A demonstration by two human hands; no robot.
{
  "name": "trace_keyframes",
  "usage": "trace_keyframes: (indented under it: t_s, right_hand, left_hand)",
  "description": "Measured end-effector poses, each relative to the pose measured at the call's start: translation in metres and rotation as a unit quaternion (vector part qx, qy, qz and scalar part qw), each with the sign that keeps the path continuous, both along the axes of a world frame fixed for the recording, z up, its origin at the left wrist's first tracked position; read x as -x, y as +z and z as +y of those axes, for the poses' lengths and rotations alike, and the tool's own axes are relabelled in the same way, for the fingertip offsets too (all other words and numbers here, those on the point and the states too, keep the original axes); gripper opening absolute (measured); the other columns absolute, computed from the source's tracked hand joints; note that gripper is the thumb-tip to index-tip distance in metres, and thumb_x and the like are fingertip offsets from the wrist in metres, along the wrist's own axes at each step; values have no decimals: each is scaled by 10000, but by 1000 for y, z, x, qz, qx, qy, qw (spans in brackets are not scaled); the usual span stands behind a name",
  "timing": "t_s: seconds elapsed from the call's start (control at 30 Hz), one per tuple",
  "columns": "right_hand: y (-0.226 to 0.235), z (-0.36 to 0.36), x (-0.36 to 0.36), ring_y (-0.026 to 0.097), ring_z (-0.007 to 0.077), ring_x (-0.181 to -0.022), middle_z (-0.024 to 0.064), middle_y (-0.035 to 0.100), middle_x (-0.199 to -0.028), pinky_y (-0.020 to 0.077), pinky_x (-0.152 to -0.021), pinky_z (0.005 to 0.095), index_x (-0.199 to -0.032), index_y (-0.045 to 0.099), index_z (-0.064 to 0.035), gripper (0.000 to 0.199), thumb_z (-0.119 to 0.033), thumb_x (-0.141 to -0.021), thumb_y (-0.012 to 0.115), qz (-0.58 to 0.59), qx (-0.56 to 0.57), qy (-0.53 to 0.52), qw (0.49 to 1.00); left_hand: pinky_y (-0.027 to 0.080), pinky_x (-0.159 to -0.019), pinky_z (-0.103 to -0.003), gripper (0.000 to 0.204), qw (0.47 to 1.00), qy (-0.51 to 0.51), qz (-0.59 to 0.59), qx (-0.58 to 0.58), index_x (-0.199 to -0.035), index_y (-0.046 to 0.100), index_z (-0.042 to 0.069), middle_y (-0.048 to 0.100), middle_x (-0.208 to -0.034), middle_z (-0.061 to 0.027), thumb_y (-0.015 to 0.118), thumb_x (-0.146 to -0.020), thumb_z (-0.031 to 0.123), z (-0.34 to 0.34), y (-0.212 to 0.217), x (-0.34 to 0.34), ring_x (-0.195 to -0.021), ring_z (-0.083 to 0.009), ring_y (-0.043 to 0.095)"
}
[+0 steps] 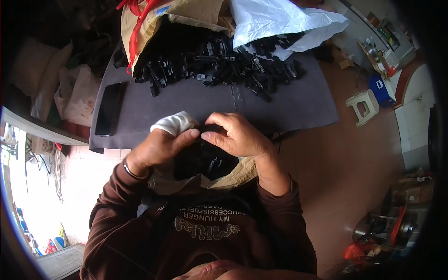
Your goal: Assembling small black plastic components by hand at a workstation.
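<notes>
My left hand [169, 137], its fingers wrapped in a white cloth or glove [173, 122], meets my right hand [235, 136] above the near edge of the table. Thumbs and fingers of both hands pinch together on a small black part [211, 127], mostly covered by the fingers, so its exact shape cannot be made out. Just below, an open tan sack [242, 172] rests at my lap with dark contents inside. Beyond my hands, a heap of small black plastic parts [219, 65] spreads across the far side of the dark-covered table [298, 102].
A tan sack [191, 13] with a red ribbon [140, 25] and a white sack [280, 21] lie at the far edge, black parts at their mouths. A black phone [109, 109] lies at the left. A pale stool [363, 107] and blue bin [382, 91] stand right.
</notes>
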State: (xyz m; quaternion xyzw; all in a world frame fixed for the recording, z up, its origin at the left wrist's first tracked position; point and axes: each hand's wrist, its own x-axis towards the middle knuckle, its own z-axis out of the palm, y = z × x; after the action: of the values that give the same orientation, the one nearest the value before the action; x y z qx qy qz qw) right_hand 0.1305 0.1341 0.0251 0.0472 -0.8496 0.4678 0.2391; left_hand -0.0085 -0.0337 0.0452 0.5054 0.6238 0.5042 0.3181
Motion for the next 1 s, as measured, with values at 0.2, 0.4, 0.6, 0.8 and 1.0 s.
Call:
trace_keyframes:
  t_s: [0.2, 0.4, 0.6, 0.8, 1.0]
  right_hand:
    - [2, -7, 1, 569, 189, -592, 88, 593, -685, 445, -531, 303, -820, 596, 0, 217, -172, -832, 728, -21, 9, 33, 999]
    - [11, 4, -4, 616, 288, -698, 150, 614, -881, 502, -612, 363, -929, 617, -11, 383, -375, -836, 690, -14, -158, -173, 972]
    - [-16, 55, -24, 618, 328, -826, 131, 605, -928, 507, -743, 417, -963, 649, -52, 206, -224, -850, 643, -147, -329, -454, 815]
    - [-12, 41, -11, 636, 294, -761, 123, 636, -905, 521, -679, 350, -956, 634, -33, 152, -85, -817, 669, -58, -236, -380, 893]
    - [6, 25, -11, 605, 123, -746, 58, 627, -902, 489, -644, 232, -932, 663, -3, 114, 39, -828, 645, 70, 17, -153, 986]
  left_hand:
    - [493, -725, -286, 94, 959, 121, 226, -124, -953, 609, -10, 644, -979, -121, 633, -866, 15, 27, -4, 53, -834, -208, 624]
    - [506, -723, -349, 133, 842, 51, 500, -197, -984, 606, 42, 632, -979, -114, 607, -852, 52, 92, -26, 80, -863, -306, 610]
    - [510, -665, -393, 87, 857, 90, 488, -142, -868, 656, 84, 607, -791, -120, 597, -805, 72, 92, -31, 58, -750, -331, 609]
    - [514, -681, -395, 68, 840, 135, 510, -130, -849, 637, 79, 608, -814, -132, 592, -799, 76, 81, -32, 62, -786, -342, 617]
    - [494, -690, -381, 143, 902, 162, 400, 20, -983, 579, 59, 605, -889, -150, 589, -842, 83, 54, -28, 38, -805, -339, 610]
